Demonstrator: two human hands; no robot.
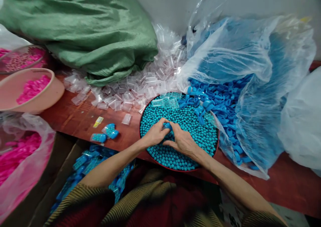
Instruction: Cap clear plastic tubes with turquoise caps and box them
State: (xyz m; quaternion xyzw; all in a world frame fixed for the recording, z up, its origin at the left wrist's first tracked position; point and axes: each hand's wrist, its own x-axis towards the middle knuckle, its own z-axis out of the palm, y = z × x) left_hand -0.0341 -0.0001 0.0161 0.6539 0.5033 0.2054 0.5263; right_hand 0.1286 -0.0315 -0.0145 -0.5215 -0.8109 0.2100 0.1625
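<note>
Over a round red tray (141,138) full of small teal balls (180,156), my two hands meet at a blue cap (168,126). My left hand (155,132) is closed around it, thumb and forefinger at its side. My right hand (184,139) has its fingers bent against the cap's other side, with the thumb held lower and apart. Whatever lies under the cap is hidden by my fingers. Several clear plastic sleeves (157,102) and loose blue caps (199,110) rest on the balls at the tray's far edge.
Clear sleeves (130,83) are heaped behind the tray, beside a green sack (100,29). Blue caps spill from a plastic bag (265,96) at right. Two filled containers (110,131) lie left on the table (67,115). More fill a box below (85,163). A basin (47,89) holds pink pieces.
</note>
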